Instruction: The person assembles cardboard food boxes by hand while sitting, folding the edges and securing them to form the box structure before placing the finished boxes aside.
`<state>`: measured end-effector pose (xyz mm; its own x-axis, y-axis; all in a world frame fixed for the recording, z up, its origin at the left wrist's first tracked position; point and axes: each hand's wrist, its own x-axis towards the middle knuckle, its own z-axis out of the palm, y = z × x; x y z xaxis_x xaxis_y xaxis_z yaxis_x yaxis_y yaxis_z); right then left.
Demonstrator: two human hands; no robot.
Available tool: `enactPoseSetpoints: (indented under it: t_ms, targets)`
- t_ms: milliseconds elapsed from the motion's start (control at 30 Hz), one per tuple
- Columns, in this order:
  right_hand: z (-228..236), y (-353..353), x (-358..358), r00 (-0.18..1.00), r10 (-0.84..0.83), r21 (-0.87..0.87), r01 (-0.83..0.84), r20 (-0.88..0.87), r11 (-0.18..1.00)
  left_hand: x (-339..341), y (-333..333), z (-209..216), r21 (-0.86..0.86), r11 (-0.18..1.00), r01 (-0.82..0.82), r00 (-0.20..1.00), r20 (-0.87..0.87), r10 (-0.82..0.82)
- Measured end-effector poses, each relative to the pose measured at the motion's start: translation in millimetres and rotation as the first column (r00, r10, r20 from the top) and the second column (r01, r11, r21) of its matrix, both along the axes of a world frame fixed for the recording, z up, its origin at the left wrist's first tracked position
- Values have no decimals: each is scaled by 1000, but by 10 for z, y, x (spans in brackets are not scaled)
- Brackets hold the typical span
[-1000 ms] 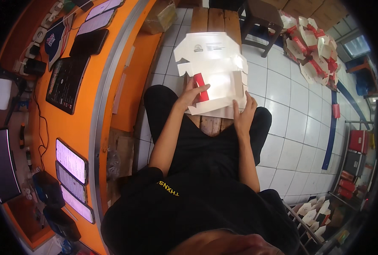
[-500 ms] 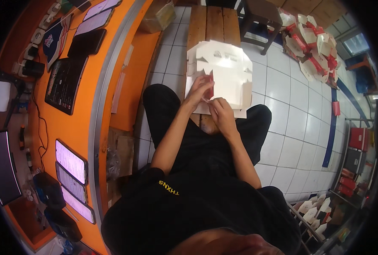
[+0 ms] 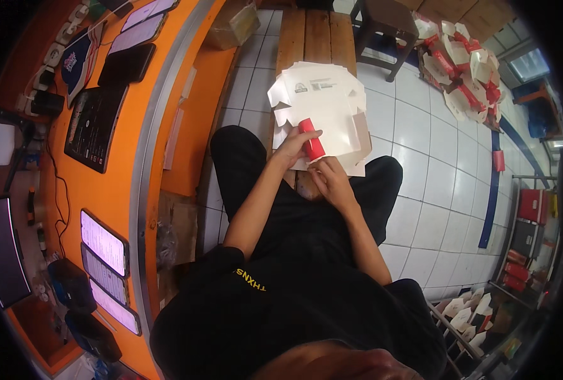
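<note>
A flat, partly folded white cardboard box blank [image 3: 341, 111] lies on a wooden bench [image 3: 316, 35] between my knees, on top of what look like more white sheets. A red panel [image 3: 313, 142], seemingly a turned-up side of this blank, stands at its near left edge. My left hand [image 3: 292, 149] grips that panel, thumb across its red face and fingers hidden behind. At the panel's near end, my right hand [image 3: 331, 178] has its fingers bent and pressed together on the cardboard edge. Its fingertips are partly hidden.
An orange counter [image 3: 145, 76] with phones [image 3: 106, 242] and a tablet [image 3: 96, 130] runs along my left. A dark stool [image 3: 388, 22] stands beyond the bench. Folded red-and-white boxes [image 3: 462, 66] are heaped at far right. More boxes [image 3: 468, 320] sit by a metal rack at near right.
The blank has turned slightly anticlockwise and shifted left. The panel under my left hand now shows its red face broadly. My right hand has moved slightly nearer to me.
</note>
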<state>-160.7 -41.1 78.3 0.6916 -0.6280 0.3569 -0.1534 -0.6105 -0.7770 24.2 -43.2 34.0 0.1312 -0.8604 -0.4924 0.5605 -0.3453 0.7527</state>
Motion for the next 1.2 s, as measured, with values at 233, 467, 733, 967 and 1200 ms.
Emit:
enactPoseSetpoints:
  t_ms: [233, 467, 733, 967, 1200]
  targets:
    - [-80, 89, 152, 871, -491, 132, 488, -19, 863, -165, 82, 18, -162, 977, -137, 976, 145, 161]
    - [-159, 34, 220, 904, -425, 29, 426, -44, 904, -94, 123, -185, -146, 986, 85, 918, 396, -21]
    - [-327, -56, 385, 939, -309, 426, 344, -150, 837, 329, 210, -47, 51, 897, -440, 889, 169, 426]
    - [-481, -193, 593, 922, -225, 335, 330, -316, 883, 358, 161, -92, -29, 946, -324, 654, 715, 247]
    - [-605, -272, 690, 922, -214, 396, 337, -324, 854, -94, 294, -396, -152, 900, -408, 639, 657, 400]
